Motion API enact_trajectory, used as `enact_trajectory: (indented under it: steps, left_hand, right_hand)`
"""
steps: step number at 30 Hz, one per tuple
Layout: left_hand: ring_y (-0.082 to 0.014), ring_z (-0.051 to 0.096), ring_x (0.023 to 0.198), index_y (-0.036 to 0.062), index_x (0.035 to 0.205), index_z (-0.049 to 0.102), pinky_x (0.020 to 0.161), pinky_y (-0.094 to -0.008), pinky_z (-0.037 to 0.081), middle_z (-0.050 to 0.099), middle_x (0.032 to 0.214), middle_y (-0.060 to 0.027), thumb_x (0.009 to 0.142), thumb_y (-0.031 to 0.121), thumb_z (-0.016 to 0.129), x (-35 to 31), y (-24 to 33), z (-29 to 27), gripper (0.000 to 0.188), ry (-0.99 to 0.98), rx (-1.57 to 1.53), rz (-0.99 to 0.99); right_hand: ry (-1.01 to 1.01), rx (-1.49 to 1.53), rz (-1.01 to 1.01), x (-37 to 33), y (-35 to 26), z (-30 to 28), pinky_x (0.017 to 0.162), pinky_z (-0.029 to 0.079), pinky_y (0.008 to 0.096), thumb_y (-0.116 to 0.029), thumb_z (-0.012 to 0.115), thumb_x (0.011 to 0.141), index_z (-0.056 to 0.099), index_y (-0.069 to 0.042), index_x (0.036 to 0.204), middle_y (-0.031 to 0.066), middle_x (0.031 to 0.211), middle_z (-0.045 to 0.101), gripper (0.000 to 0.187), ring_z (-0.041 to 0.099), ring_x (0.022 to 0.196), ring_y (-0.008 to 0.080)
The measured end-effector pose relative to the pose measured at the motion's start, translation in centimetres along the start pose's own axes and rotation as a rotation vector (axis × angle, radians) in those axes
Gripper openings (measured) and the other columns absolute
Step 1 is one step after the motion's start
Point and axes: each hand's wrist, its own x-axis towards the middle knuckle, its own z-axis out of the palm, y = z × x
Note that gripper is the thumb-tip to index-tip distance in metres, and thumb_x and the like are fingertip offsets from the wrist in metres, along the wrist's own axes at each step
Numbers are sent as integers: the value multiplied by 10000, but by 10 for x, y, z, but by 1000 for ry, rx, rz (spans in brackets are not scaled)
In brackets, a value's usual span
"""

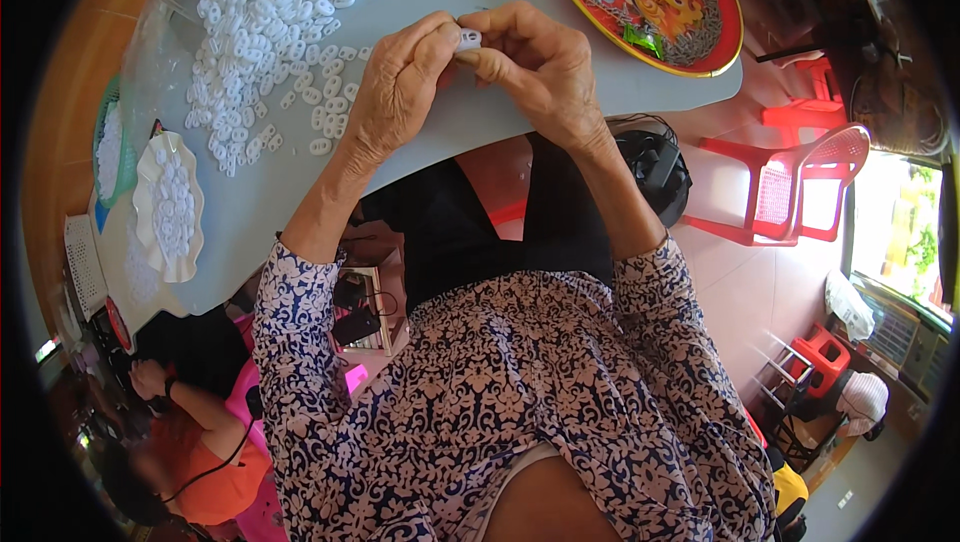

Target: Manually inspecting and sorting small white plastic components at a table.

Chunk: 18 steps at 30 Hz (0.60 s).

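Note:
Above the table's near edge, my left hand point(400, 82) and my right hand point(548, 72) meet with fingertips pinched together. Between them is a small white plastic oval piece point(468, 40) with dark holes in its face. The fingers of both hands are closed on it, and they cover most of it. Whether a smaller part is also in the right fingertips is hidden. A big heap of similar white oval two-holed pieces point(270, 17) lies beyond and left of my left hand. Several loose white pieces point(330, 102) lie flat beside my left wrist.
A red, gold-rimmed round tray point(722, 52) holds many small grey metal parts and a green wrapper, right of my hands. At left stand a scalloped white dish point(192, 260) and a green basket point(126, 157) with white pieces. Red chairs point(780, 187) and another person point(215, 452) are nearby.

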Motion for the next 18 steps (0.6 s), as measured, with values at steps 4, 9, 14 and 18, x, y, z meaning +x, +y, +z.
enact_trajectory:
  steps: [4, 9, 14, 18]
  left_hand:
    - [-117, 394, 611, -13, 837, 517, 563, -281, 367, 448, 644, -46, 939, 278, 418, 1, 1, 2, 324, 8, -26, 37]
    - [-110, 446, 645, 18, 772, 519, 611, -270, 378, 453, 635, -18, 945, 282, 408, 0, -16, -15, 335, 99, -201, 80]
    - [-176, 525, 738, 54, 677, 441, 684, -287, 408, 453, 636, -41, 930, 241, 380, 10, -9, -25, 320, 355, -486, 120]
    - [-185, 538, 769, 46, 684, 436, 719, -290, 420, 454, 644, -45, 927, 235, 374, 11, -11, -35, 314, 396, -536, 131]
  right_hand:
    - [2, 63, 48, 2, 5, -3, 630, 513, 228, -70, 619, 868, 590, 50, 1005, 73, 786, 653, 184, 621, 712, 98]
    - [162, -292, -95, 44, -14, -25, 619, 487, 234, -70, 573, 881, 624, 35, 937, 56, 733, 632, 130, 590, 657, 82]
    - [386, -416, -295, 156, -55, -88, 509, 414, 221, -67, 594, 847, 628, 31, 867, 35, 642, 576, 106, 513, 559, 81]
    - [329, -1017, -578, 188, -19, -125, 506, 423, 256, -108, 621, 820, 648, 21, 831, 69, 632, 586, 132, 525, 545, 105]
